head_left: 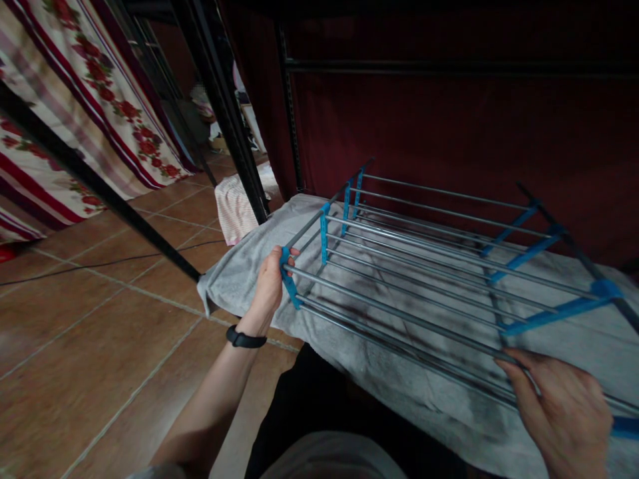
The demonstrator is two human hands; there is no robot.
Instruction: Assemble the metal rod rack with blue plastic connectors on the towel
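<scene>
The left hand (269, 283) is closed around the near-left blue corner of the drying rack (424, 266); the right hand (566, 412) has its fingers curled onto the front rail. The rack lies on a grey towel (239, 273) beside the tiled floor (100, 346).

Dim indoor light, perhaps from the left; soft motion blur, wide-angle bending at edges.

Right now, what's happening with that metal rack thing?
A person is holding a folding rack of grey metal rods with blue plastic joints. The left hand grips a blue joint at its left end, and the right hand holds the rods near the right end. The rack sits over a grey towel spread on a surface, beside a tiled floor.
</scene>
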